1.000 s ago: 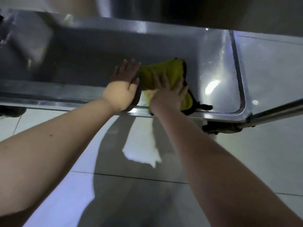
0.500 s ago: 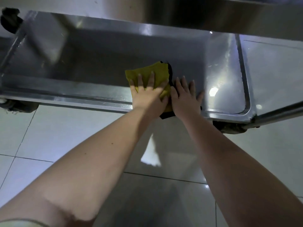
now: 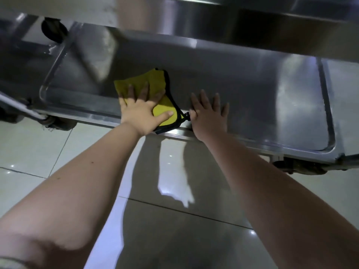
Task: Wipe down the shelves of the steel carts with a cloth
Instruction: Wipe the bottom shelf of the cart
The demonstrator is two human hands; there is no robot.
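Yellow cloth [image 3: 155,83] under left hand [image 3: 139,115] at shelf edge [image 3: 87,114] — right hand [image 3: 209,117] beside

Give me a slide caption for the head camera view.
On the cart's steel shelf, left hand presses the yellow cloth, right hand flat beside it.

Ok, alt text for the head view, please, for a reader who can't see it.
The left hand presses a yellow cloth flat on a steel cart's bottom shelf; the right hand lies flat on the shelf beside it. Tiled floor below.
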